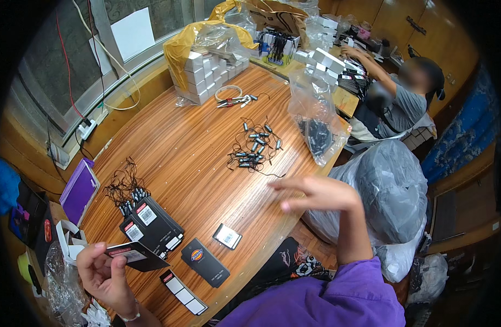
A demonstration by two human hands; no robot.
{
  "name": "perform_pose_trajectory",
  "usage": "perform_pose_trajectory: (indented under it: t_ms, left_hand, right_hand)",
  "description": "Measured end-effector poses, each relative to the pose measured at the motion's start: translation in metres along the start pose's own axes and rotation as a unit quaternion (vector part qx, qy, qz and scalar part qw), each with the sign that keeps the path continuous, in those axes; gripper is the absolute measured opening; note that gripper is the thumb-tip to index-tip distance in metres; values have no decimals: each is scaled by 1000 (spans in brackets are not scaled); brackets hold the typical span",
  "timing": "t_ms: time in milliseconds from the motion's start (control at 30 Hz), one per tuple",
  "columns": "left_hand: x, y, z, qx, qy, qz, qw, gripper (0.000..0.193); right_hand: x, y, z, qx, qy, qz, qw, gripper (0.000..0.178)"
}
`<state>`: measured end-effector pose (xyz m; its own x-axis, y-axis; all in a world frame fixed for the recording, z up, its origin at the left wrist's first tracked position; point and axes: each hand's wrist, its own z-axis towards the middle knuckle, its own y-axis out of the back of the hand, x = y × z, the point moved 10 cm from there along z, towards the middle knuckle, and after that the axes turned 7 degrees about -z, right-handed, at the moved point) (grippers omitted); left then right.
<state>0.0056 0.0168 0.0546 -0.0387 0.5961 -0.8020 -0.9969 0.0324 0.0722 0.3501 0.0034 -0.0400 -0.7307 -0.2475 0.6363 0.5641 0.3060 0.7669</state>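
Note:
My left hand [106, 278] grips a black hang tag [137, 256] with a red strip and a white label, thumb on one side and fingers on the other. My right hand [321, 193] is over the table's right part, fingers stretched out and slightly blurred, holding nothing. Just beyond it lies a loose pile of black tag strings [256, 144] with small printed clips. Stacked black hang tags [155, 223] with strings attached lie beyond my left hand. Nearer me are a stack of plain black tags [205, 262], a small labelled card [227, 236] and a strip of white stickers [183, 292].
Pliers [234, 102] lie near stacked small white boxes [204, 76] in a yellow-edged bag. A clear bag of black strings [318, 131] hangs at the table's right edge. A purple notebook [79, 191] stands left. A co-worker [400, 101] sits far right, beyond large grey plastic bags [389, 185].

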Motion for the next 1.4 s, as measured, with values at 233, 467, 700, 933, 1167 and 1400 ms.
perform_pose_trajectory:
  t_ms: [233, 467, 700, 933, 1167, 1400]
  left_hand:
    - [2, -15, 4, 3, 22, 2, 1000, 32]
    - [0, -17, 2, 33, 24, 20, 999, 31]
    - [-11, -18, 6, 39, 2, 22, 999, 28]
    - [-1, -45, 14, 89, 12, 61, 994, 26]
    - [-14, -44, 14, 100, -3, 80, 992, 27]
    - [-11, -19, 24, 90, -4, 116, 989, 32]
  right_hand:
    - [-145, 82, 75, -308, -146, -36, 940, 20]
    - [-216, 88, 116, -314, -239, -86, 915, 27]
    - [-202, 94, 107, -273, -292, -137, 907, 25]
    - [-215, 85, 93, -294, -207, 73, 930, 15]
    - [-151, 104, 65, -320, -179, 213, 906, 11]
    - [-130, 118, 65, -298, -157, 311, 888, 12]
